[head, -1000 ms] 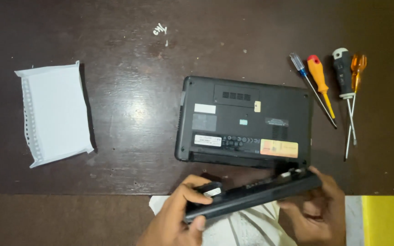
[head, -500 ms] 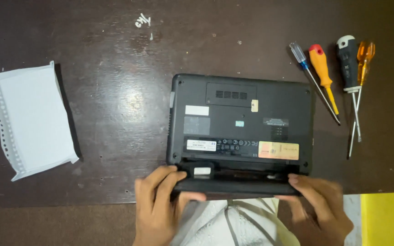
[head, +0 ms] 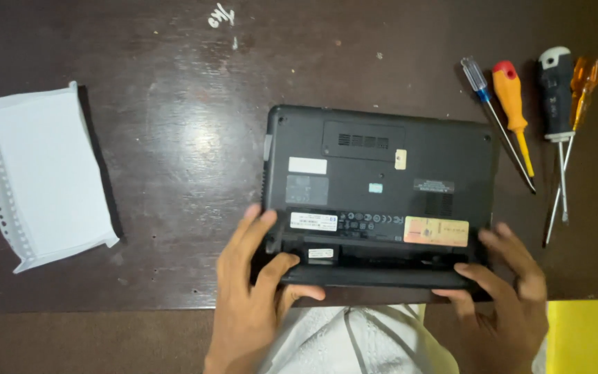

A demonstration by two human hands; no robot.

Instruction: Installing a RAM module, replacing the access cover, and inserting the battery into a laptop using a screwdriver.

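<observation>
Left hand (head: 254, 298) and right hand (head: 506, 291) cut off at wrists by bottom edge. Fingers hide both near corners of laptop (head: 382, 180) and ends of long black battery (head: 375, 277). Label print on laptop underside too small to tell. White garment (head: 354, 339) and yellow object (head: 590, 336) cropped at bottom edge — shapes unclear. Desk (head: 174, 138) runs past every edge. White scratch marks (head: 221, 14) at far edge — partly cropped.

Dark table (head: 174, 125) bears laptop (head: 382, 173), tray (head: 43, 173), screwdrivers (head: 513, 111).

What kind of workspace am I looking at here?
Probably a home or small repair bench: a dark wooden table with an upturned black laptop, four screwdrivers and a white tray.
</observation>
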